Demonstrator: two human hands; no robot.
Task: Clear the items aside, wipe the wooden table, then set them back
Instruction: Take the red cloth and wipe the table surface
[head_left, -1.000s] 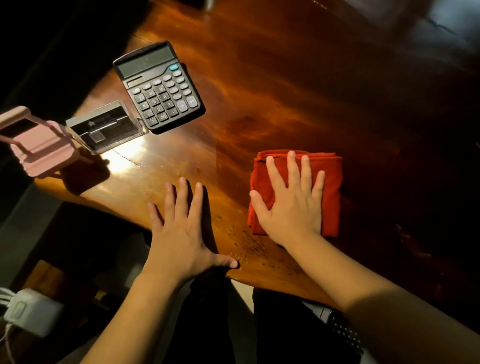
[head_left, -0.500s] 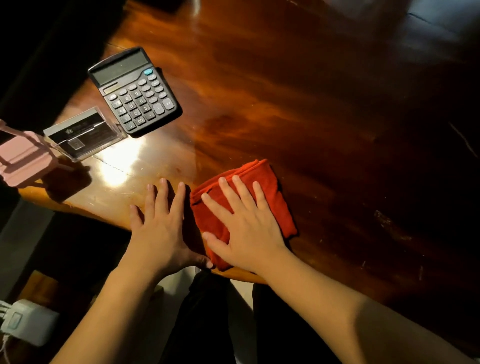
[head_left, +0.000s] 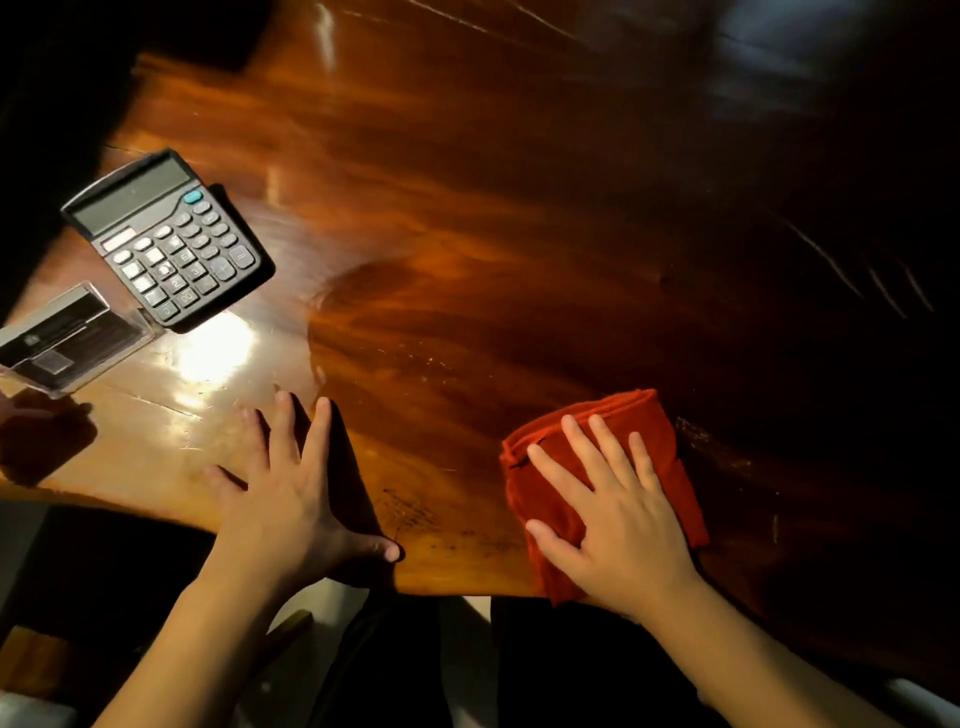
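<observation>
A folded red cloth (head_left: 654, 431) lies on the glossy wooden table (head_left: 493, 218) near its front edge. My right hand (head_left: 618, 514) presses flat on the cloth, fingers spread. My left hand (head_left: 291, 499) rests palm down on the bare wood at the front edge, fingers apart, holding nothing. A black calculator (head_left: 169, 241) sits at the table's left side. Beside it, at the far left, stands a clear acrylic card holder (head_left: 67, 340).
The table's front edge runs just under both wrists, with dark legs and floor below. Its left edge lies close behind the calculator and holder. The right part of the table is in deep shadow.
My right hand slid the cloth left toward my left hand, then back right along the front edge. The left hand stayed planted. The pink stand has left the view.
</observation>
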